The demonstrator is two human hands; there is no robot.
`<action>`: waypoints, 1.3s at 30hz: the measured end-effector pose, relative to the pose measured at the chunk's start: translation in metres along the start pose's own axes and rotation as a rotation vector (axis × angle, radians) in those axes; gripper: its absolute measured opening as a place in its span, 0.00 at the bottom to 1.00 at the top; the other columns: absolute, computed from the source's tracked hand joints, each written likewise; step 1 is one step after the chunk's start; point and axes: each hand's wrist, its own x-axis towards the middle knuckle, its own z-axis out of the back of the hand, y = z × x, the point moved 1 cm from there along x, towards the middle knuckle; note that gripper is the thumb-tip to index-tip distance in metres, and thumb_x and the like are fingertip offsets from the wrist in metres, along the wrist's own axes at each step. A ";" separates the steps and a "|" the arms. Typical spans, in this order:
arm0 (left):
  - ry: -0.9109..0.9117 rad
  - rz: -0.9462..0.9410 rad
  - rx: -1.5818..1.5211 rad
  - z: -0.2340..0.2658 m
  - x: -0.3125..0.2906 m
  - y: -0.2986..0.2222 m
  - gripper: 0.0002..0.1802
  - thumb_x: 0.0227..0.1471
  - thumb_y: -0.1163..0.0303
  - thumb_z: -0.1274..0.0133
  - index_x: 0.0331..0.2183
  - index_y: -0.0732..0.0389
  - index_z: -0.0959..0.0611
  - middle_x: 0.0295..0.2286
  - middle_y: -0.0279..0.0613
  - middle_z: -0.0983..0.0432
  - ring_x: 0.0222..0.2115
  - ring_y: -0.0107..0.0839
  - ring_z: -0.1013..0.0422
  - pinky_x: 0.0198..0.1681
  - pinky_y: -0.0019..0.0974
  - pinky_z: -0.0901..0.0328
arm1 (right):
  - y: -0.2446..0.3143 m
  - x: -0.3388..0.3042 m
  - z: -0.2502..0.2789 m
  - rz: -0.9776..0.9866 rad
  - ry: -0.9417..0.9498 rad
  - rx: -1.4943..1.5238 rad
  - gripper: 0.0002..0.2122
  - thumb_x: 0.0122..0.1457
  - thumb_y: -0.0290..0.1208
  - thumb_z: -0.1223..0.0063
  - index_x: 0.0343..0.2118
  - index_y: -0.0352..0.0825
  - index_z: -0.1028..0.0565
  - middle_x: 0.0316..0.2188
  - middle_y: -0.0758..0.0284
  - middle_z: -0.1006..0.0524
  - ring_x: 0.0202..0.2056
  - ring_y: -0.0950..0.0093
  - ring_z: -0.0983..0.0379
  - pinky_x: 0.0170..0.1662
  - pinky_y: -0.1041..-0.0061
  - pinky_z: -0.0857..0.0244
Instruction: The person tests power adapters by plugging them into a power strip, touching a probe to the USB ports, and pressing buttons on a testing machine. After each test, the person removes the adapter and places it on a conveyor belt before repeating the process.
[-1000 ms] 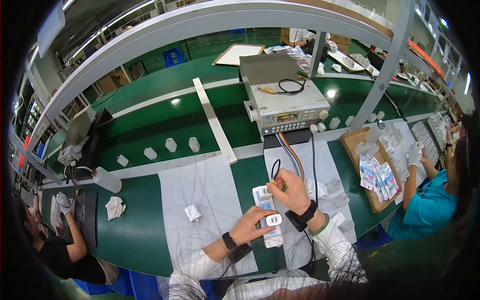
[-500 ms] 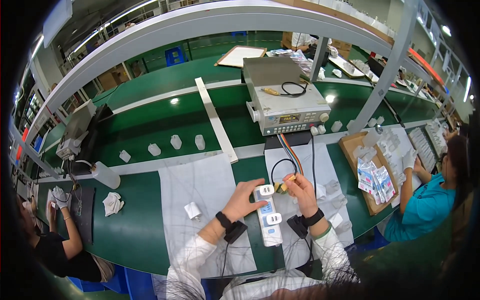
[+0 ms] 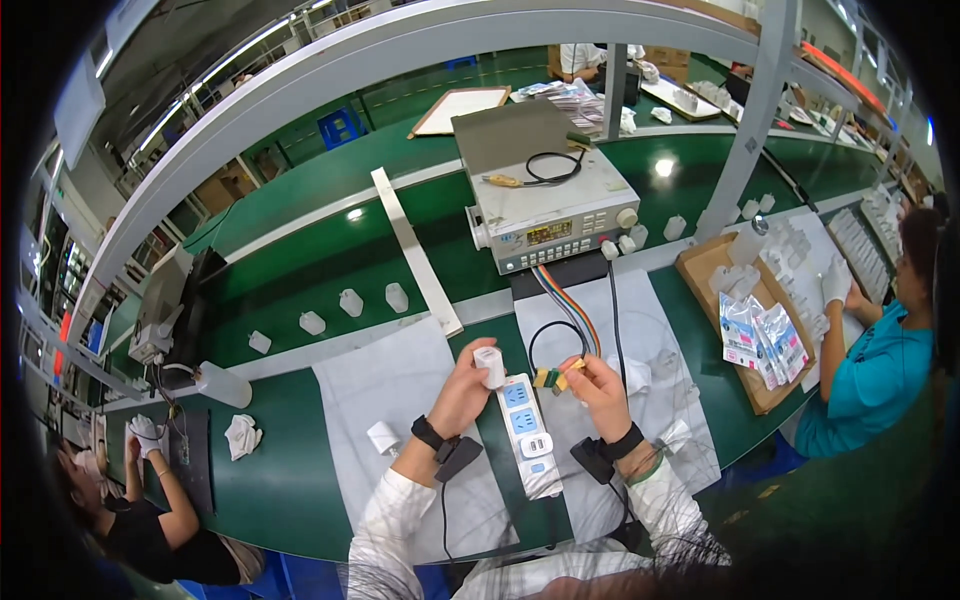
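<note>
Between the fingers of my left hand (image 3: pixel 462 391) is a white USB charger (image 3: pixel 489 366), held up beside the far end of a white power strip (image 3: pixel 520 408) with blue sockets. A second USB charger (image 3: pixel 536 446) sits plugged into the strip's nearer half. My right hand (image 3: pixel 598 392) pinches a yellow and green connector (image 3: pixel 556 379) wired to a black cable and a band of coloured wires (image 3: pixel 575 310). Left of my left forearm, another white charger (image 3: pixel 382 437) lies on the white sheet (image 3: pixel 345 385).
A grey test instrument (image 3: pixel 550 215) with a lit display stands behind the strip. Several white chargers (image 3: pixel 351 303) line the conveyor. At right, a cardboard tray (image 3: pixel 765 398) holds bagged items. Co-workers sit on both sides, one in a teal shirt (image 3: pixel 870 365).
My left hand has pulled the far charger out of the power strip and lifted it left. My right hand still holds the connector. The whole view has shifted slightly.
</note>
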 end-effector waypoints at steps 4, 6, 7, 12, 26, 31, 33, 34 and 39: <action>0.010 0.009 -0.038 -0.004 0.000 0.008 0.22 0.48 0.80 0.45 0.44 0.58 0.35 0.44 0.48 0.28 0.46 0.39 0.29 0.47 0.40 0.33 | 0.003 0.000 -0.001 -0.017 0.029 -0.045 0.08 0.62 0.29 0.51 0.39 0.31 0.26 0.26 0.74 0.28 0.26 0.89 0.38 0.29 0.88 0.45; 0.004 -0.111 0.192 -0.014 0.000 0.010 0.23 0.45 0.82 0.42 0.42 0.59 0.35 0.42 0.47 0.26 0.43 0.37 0.28 0.46 0.37 0.32 | 0.000 -0.001 0.002 -0.010 0.024 -0.047 0.07 0.62 0.28 0.51 0.39 0.30 0.26 0.27 0.74 0.28 0.27 0.88 0.37 0.31 0.88 0.43; 0.007 -0.107 0.192 -0.018 -0.001 0.010 0.23 0.45 0.82 0.42 0.42 0.59 0.35 0.42 0.47 0.26 0.43 0.37 0.28 0.46 0.37 0.32 | -0.003 0.000 0.002 -0.004 0.027 -0.050 0.07 0.62 0.28 0.51 0.39 0.30 0.26 0.28 0.73 0.27 0.28 0.87 0.35 0.32 0.88 0.41; -0.090 -0.147 0.785 -0.020 -0.005 0.015 0.26 0.39 0.76 0.35 0.39 0.61 0.32 0.37 0.43 0.22 0.39 0.36 0.26 0.44 0.37 0.32 | -0.010 0.001 0.006 -0.006 0.058 -0.024 0.07 0.61 0.26 0.50 0.39 0.29 0.26 0.30 0.72 0.25 0.33 0.85 0.30 0.38 0.86 0.37; -0.091 -0.197 1.134 -0.025 -0.009 0.016 0.24 0.36 0.68 0.31 0.33 0.62 0.28 0.33 0.47 0.23 0.37 0.42 0.26 0.39 0.35 0.33 | 0.001 0.023 -0.031 0.361 0.169 -0.728 0.08 0.55 0.29 0.43 0.36 0.34 0.24 0.28 0.65 0.25 0.24 0.73 0.27 0.27 0.78 0.34; -0.186 -0.400 0.988 -0.022 -0.046 -0.005 0.23 0.38 0.70 0.33 0.37 0.62 0.26 0.36 0.48 0.25 0.37 0.40 0.29 0.43 0.34 0.35 | 0.002 0.018 -0.030 0.436 0.140 -0.820 0.08 0.54 0.30 0.41 0.35 0.35 0.24 0.26 0.66 0.26 0.23 0.71 0.28 0.26 0.77 0.34; 0.072 -0.311 0.939 -0.031 -0.063 -0.003 0.24 0.40 0.72 0.35 0.41 0.61 0.25 0.39 0.46 0.26 0.37 0.38 0.30 0.44 0.34 0.35 | 0.002 0.019 -0.031 0.435 0.141 -0.817 0.08 0.54 0.30 0.40 0.34 0.35 0.24 0.26 0.67 0.26 0.22 0.72 0.28 0.26 0.76 0.34; 0.188 -0.264 0.916 -0.033 -0.072 -0.002 0.25 0.41 0.73 0.36 0.43 0.61 0.25 0.40 0.46 0.27 0.37 0.37 0.31 0.44 0.33 0.35 | 0.002 0.019 -0.034 0.451 0.151 -0.817 0.08 0.54 0.30 0.40 0.34 0.35 0.24 0.26 0.67 0.26 0.22 0.72 0.28 0.26 0.77 0.34; 0.191 -0.282 1.099 -0.037 -0.081 0.025 0.25 0.43 0.71 0.37 0.45 0.60 0.24 0.41 0.42 0.26 0.40 0.34 0.31 0.46 0.35 0.36 | -0.005 0.017 -0.044 0.424 0.169 -0.766 0.07 0.54 0.29 0.41 0.33 0.34 0.25 0.26 0.67 0.27 0.23 0.73 0.28 0.27 0.77 0.34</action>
